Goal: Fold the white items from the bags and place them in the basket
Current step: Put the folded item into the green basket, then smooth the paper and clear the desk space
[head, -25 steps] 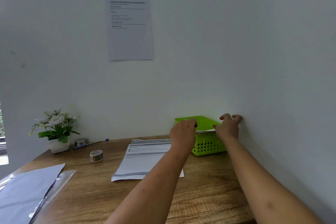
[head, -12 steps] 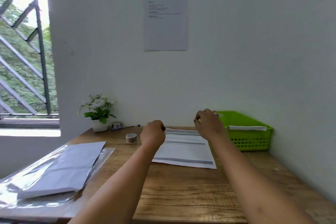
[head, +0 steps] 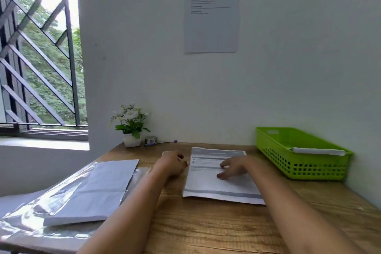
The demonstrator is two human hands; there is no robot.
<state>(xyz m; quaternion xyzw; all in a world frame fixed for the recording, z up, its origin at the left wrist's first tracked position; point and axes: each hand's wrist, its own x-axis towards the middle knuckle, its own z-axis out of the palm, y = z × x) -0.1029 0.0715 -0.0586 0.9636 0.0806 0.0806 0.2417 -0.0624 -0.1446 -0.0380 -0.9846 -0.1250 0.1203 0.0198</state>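
taking the table (head: 206, 231) as a clock face, with 12 at the far wall and 6 at the person, the green basket (head: 274, 146) stands at 2 o'clock, pushed into the corner against the right wall. one folded white item (head: 318, 151) lies in it, its long edge showing just above the near rim.

at 8 o'clock more white items (head: 94, 189) lie flat in a stack on crinkled clear bags (head: 31, 225) that spread to the table's left edge. whether the stack is inside a bag or only on top, i cannot tell.

a printed sheet (head: 218, 192) with grey bands lies flat in the middle, reaching toward 12 o'clock. the right hand (head: 233, 168) is over its upper half, wide, with the fingers spread and fairly straight and the tips pointing to 9 o'clock. it holds nothing. touching the sheet or just above it, i cannot tell.

the left hand (head: 172, 164) is just beside the sheet's left edge, on the 9 o'clock side, back toward the camera. its fingers are curled in narrow and nothing shows in it.

at 11 o'clock, by the wall, stand a small potted plant (head: 131, 126) with white flowers, a roll of tape (head: 149, 140) and a pen (head: 165, 142). a paper notice (head: 211, 27) hangs on the wall at 12 o'clock, its text too small to read. a barred window (head: 39, 57) opens at 10 o'clock, with green leaves beyond it.
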